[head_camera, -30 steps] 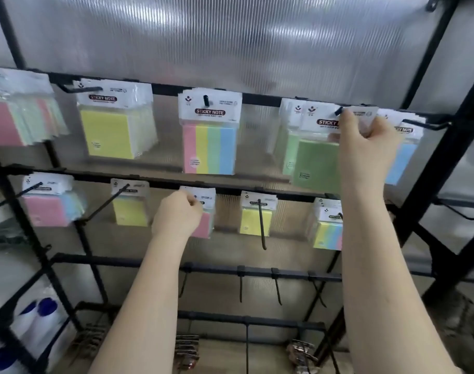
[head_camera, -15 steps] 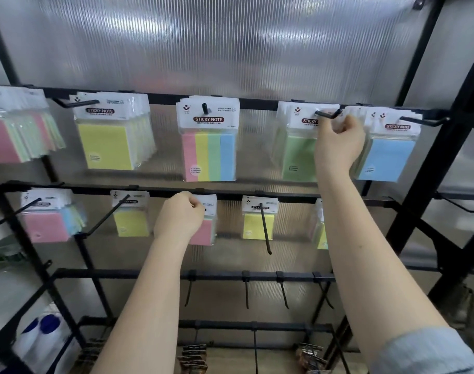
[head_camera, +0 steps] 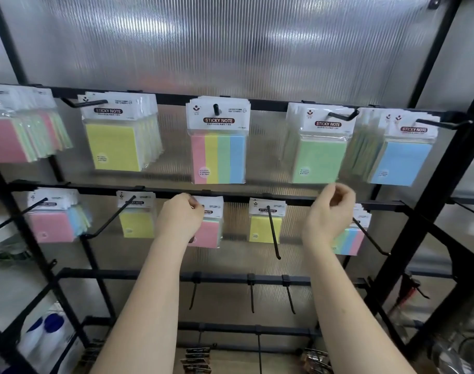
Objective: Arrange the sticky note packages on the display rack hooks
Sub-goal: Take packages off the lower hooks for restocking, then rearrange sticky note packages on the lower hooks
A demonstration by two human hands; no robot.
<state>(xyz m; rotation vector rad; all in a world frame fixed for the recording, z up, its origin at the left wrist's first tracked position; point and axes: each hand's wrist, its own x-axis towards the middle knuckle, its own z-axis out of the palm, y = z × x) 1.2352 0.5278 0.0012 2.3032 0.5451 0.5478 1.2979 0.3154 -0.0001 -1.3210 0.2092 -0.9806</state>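
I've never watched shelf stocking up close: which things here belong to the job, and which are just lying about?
Job:
sticky note packs
rack hooks
left hand, gripping at a pink pack
right hand, loosely curled, holding nothing

Lying about:
white bottles with blue caps

Shop stockroom or retail display, as we logged it: black metal display rack (head_camera: 230, 194), hooks (head_camera: 273, 233) at six o'clock, rows of hanging sticky note packages (head_camera: 218, 140), ribbed translucent panel (head_camera: 230, 44) at twelve.

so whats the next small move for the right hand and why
Probably lower the right hand, loosely curled and holding nothing, below the green packs, to the multicolour packs on the hook beside its wrist and straighten them. The left hand already grips at the pink pack.
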